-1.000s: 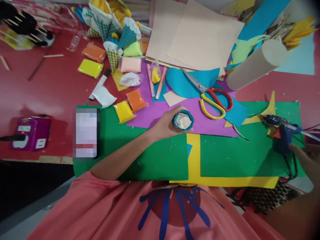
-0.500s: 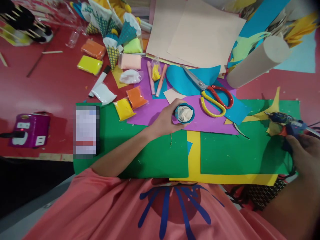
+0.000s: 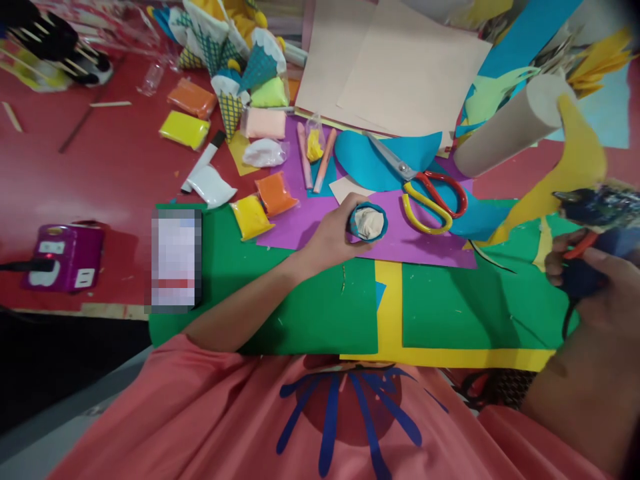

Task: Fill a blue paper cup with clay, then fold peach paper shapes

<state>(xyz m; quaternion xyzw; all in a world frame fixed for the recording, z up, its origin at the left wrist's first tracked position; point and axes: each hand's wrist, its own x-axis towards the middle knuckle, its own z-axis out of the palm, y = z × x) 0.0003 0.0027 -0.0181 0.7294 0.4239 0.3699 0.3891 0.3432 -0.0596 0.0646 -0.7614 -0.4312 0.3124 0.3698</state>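
Observation:
My left hand (image 3: 337, 230) is wrapped around a small blue paper cone (image 3: 369, 222), its round mouth up and stuffed with crumpled cream paper. At the right edge, my right hand (image 3: 607, 280) grips a dark blue glue gun (image 3: 595, 233) with an orange trigger; its nozzle points left and its back end is blurred. A strip of yellow paper (image 3: 565, 167) stands raised just behind the nozzle. Beyond my left hand, scissors (image 3: 417, 183) with one red and one yellow handle lie partly open on blue (image 3: 370, 157) and purple paper (image 3: 305, 227).
Green sheets (image 3: 480, 307) cover the near table edge over a yellow sheet (image 3: 387, 327). Packets of coloured clay (image 3: 251, 217), a marker (image 3: 205, 160) and finished paper cones (image 3: 230, 107) sit at the back left. A cardboard tube (image 3: 507, 130) leans at right. A phone (image 3: 175, 260) and purple power socket box (image 3: 63, 257) lie left.
My right hand has lifted the glue gun off the green sheet. The yellow paper strip near its nozzle has risen with it. My left hand keeps holding the cone in place.

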